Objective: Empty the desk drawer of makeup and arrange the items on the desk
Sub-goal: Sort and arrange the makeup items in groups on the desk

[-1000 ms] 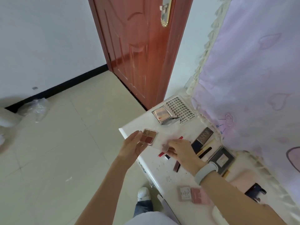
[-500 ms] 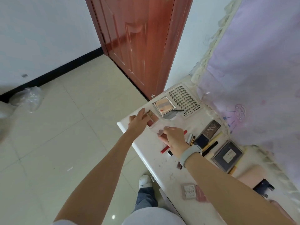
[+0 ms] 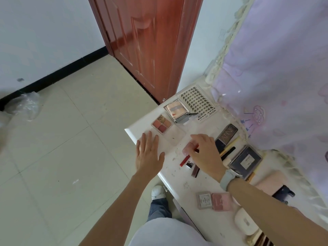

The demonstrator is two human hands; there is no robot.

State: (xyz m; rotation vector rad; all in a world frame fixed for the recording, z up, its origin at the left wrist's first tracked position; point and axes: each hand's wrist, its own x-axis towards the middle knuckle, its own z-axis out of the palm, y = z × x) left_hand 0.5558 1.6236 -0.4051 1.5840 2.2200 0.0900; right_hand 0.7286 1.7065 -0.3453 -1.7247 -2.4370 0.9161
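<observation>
Now palette (image 3: pixel 162 124) (four pans) on desk (image 3: pixel 179 176).

"XOYO" on lash tray (image 3: pixel 197 103)

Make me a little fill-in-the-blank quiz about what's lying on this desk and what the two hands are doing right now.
1. The eyeshadow palette shows ____ colour pans.
2. The left hand lies flat with its fingers ____.
3. The right hand pinches a small ____ item above the red pencil.
4. The false-lash card lies at the desk corner nearest the ____.

Missing words: four; spread; pink; door
</observation>
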